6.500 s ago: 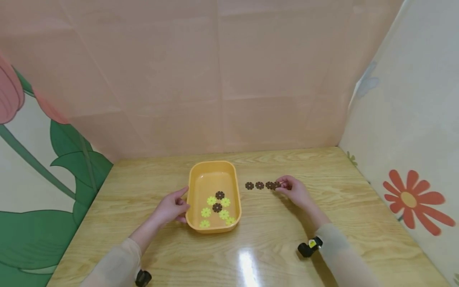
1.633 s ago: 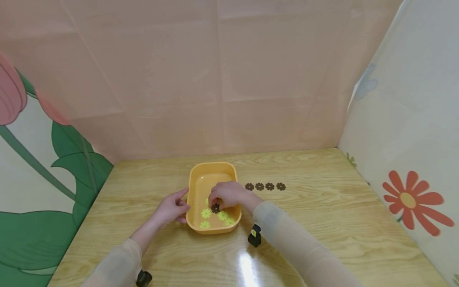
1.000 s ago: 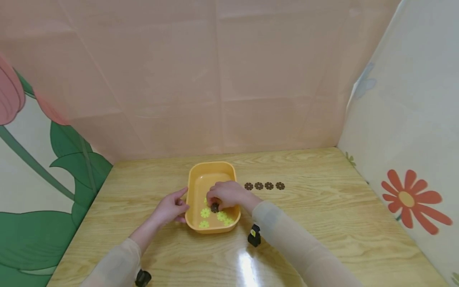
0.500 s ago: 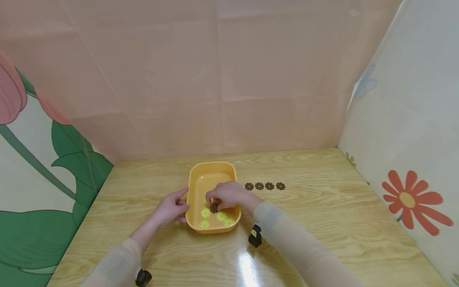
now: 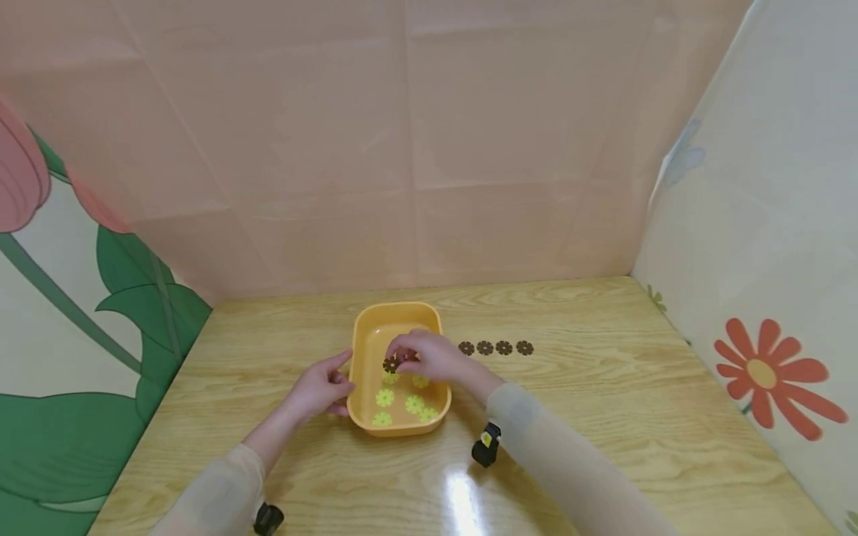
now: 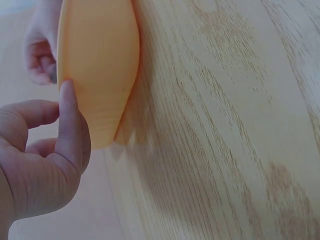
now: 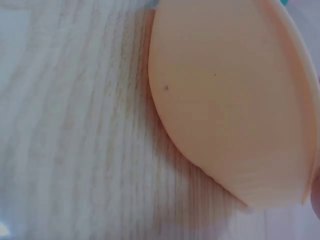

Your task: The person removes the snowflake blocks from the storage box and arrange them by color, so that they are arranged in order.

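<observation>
A dark brown flower-shaped piece (image 5: 391, 365) is pinched in the fingertips of my right hand (image 5: 432, 356), over the inside of the yellow-orange plastic tray (image 5: 375, 321). Something dark also shows behind those fingers, mostly hidden. Below them, several yellow flower-shaped pieces (image 5: 385, 397) lie on the tray's floor. My left hand (image 5: 318, 387) stays at the tray's left side, its fingertips touching the wall near the rim. In the left wrist view, a straight finger (image 6: 69, 117) rests against the outer wall. The right wrist view shows mostly the tray's outside.
Several brown flower-shaped pieces (image 5: 504, 348) lie in a row on the wood-grain table (image 5: 603, 387), right of the tray. A pinkish sheet (image 5: 415, 149) hangs behind the table. A wall with a painted red flower (image 5: 763, 372) stands at the right.
The brown row gained a spaced-out piece at its right end as my right hand moved from there into the tray. It now lifts a brown piece up and back. My left hand stays put.
</observation>
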{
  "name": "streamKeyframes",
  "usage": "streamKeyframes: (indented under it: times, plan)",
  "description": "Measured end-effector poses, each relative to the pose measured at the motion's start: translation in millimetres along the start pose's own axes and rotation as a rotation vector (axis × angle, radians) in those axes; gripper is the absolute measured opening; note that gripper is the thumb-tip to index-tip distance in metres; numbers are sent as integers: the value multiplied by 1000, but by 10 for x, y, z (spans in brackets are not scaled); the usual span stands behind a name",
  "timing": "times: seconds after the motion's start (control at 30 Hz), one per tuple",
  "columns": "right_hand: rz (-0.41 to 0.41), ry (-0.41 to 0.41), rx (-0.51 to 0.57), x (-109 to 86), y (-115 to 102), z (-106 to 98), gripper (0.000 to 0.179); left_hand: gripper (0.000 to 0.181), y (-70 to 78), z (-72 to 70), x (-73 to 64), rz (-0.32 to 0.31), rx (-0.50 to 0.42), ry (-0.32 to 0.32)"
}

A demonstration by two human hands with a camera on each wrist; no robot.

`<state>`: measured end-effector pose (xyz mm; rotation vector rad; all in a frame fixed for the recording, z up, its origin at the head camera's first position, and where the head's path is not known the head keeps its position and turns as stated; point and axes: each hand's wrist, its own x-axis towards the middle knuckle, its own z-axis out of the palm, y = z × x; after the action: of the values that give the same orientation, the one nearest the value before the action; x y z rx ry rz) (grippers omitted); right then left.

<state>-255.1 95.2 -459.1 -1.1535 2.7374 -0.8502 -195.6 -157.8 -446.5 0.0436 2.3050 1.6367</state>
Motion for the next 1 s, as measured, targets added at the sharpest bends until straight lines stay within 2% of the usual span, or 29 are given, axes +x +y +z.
streamKeyframes:
  times: [0.2,0.37,0.53,0.63,0.8,1.0]
  plan:
    - [18,181,239,-233,71,-63,28,68,17,9,-14,7,-2,-12]
    - [36,292,312,-503,231,-173,29,68,36,14,-25,2,2,-14]
    - [105,401,286,-836,480,-320,28,67,31,18,-13,-8,11,-8]
    - [143,433,252,-1064,724,-390,27,67,21,21,-2,-16,12,-6]
    - [258,441,218,-1461,1145,-497,28,67,19,19,0,-20,6,-10]
    - [411,449,172,-1825,1445,-598,30,67,23,11,-12,-22,4,-10]
